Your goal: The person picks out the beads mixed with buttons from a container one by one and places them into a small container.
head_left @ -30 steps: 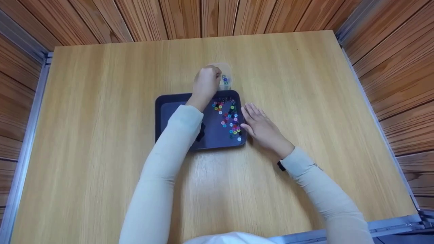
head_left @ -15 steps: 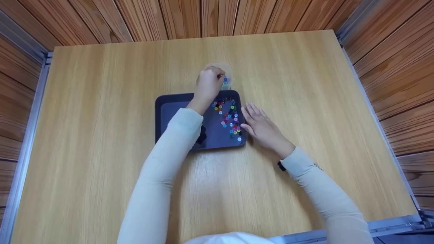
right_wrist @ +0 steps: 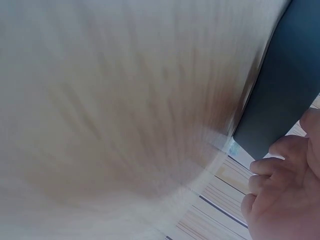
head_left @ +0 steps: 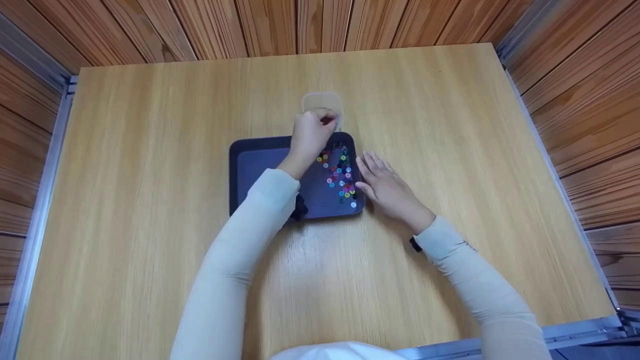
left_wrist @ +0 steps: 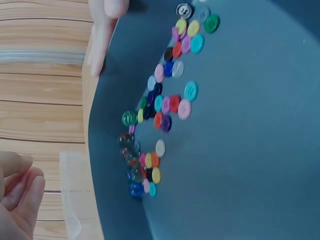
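My left hand (head_left: 312, 132) is over the near side of a clear plastic container (head_left: 321, 100), just beyond the dark tray (head_left: 265, 145). Its fingers are curled toward the thumb, and nothing shows between them in the left wrist view. The tray holds colourful buttons (left_wrist: 175, 103) along its right side, with several glass marbles (left_wrist: 131, 159) in the far right corner. My right hand (head_left: 387, 192) lies beside the tray's right edge, fingers extended and fingertips at the rim. In the right wrist view, its fingers (right_wrist: 287, 147) are beside the tray's outer wall.
The tray and container stand on a wooden table (head_left: 150, 150). Wood-panelled walls (head_left: 270, 27) rise behind it and at the sides, with metal rails (head_left: 37, 235) along the table edges. A black wrist device (head_left: 300, 207) hangs under the left cuff.
My left hand has moved right and back toward the tray from over the container, now covering the marbles seen inside it earlier. The right hand has stayed in place.
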The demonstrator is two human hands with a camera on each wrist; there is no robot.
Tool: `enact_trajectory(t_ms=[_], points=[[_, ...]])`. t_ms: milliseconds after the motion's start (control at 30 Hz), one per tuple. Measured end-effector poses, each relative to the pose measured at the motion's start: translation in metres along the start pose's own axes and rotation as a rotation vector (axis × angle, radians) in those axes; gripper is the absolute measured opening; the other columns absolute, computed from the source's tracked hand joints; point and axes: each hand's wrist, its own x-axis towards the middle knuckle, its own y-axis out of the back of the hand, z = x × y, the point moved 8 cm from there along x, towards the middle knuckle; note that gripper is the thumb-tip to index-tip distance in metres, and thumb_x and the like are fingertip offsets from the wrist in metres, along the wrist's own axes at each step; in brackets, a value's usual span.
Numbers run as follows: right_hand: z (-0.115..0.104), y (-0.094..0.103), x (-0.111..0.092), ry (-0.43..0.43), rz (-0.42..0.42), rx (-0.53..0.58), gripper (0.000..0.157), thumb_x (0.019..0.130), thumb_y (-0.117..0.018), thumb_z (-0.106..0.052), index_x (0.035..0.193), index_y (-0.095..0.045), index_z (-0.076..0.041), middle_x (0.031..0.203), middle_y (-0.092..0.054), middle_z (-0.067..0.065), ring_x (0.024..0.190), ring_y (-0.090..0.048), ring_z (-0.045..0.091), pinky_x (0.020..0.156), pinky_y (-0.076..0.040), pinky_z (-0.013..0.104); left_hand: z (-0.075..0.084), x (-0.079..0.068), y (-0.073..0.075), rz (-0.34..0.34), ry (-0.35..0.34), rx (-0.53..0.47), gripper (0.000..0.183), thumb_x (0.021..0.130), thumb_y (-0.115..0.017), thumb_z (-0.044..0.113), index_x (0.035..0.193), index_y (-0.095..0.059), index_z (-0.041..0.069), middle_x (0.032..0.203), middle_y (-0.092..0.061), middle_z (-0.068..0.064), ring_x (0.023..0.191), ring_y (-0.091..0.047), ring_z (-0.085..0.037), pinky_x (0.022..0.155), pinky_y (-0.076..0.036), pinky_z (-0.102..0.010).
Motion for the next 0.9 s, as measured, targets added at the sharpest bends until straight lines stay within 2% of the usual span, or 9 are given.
enact_trajectory(t_ms=[200,367,600,767,900], points=[[0.001,-0.001,0.0,-0.011,-0.005,0.021,0.063,0.108,-0.036,-0.035,0.157,-0.016,-0.002,0.165,-0.01,0.022,0.155,-0.006,0.036,0.127,-0.008,0.05,-0.01,-0.006,-0.009,-0.028,0.088,-0.08,0.022,0.095,-0.068,0.018,0.113,-0.075,0.009,0.117,-0.074,-0.006,0.108,-0.068,-0.016,0.094,-0.055,-0.026],[0.003,-0.001,-0.001,-0.027,-0.02,0.023,0.063,0.108,-0.035,-0.036,0.157,-0.014,-0.002,0.166,-0.008,0.021,0.155,-0.005,0.036,0.127,-0.007,0.05,-0.014,-0.012,-0.014,-0.019,0.112,-0.131,0.022,0.094,-0.069,0.015,0.114,-0.075,0.008,0.117,-0.074,-0.007,0.107,-0.068,-0.018,0.094,-0.055,-0.026],[0.004,-0.002,0.0,-0.045,-0.038,0.033,0.063,0.108,-0.032,-0.039,0.158,-0.013,-0.005,0.167,-0.006,0.019,0.156,-0.003,0.034,0.127,-0.005,0.048,-0.024,-0.019,-0.027,0.002,0.152,-0.142,0.019,0.093,-0.07,0.013,0.109,-0.076,0.007,0.114,-0.075,-0.007,0.109,-0.069,-0.017,0.096,-0.055,-0.026],[0.004,-0.003,0.001,-0.039,-0.036,0.039,0.063,0.108,-0.033,-0.038,0.158,-0.013,-0.005,0.166,-0.006,0.019,0.155,-0.003,0.034,0.127,-0.004,0.049,-0.033,-0.023,-0.039,-0.027,0.197,-0.133,0.018,0.093,-0.07,0.013,0.11,-0.076,0.009,0.115,-0.075,-0.005,0.106,-0.069,-0.014,0.092,-0.055,-0.023],[0.003,-0.002,0.001,-0.021,-0.025,0.023,0.063,0.108,-0.034,-0.036,0.158,-0.015,-0.003,0.166,-0.008,0.021,0.155,-0.004,0.036,0.126,-0.007,0.051,-0.038,-0.025,-0.045,-0.052,0.201,-0.133,0.02,0.093,-0.069,0.013,0.112,-0.075,0.008,0.113,-0.075,-0.006,0.101,-0.07,-0.014,0.088,-0.056,-0.023]])
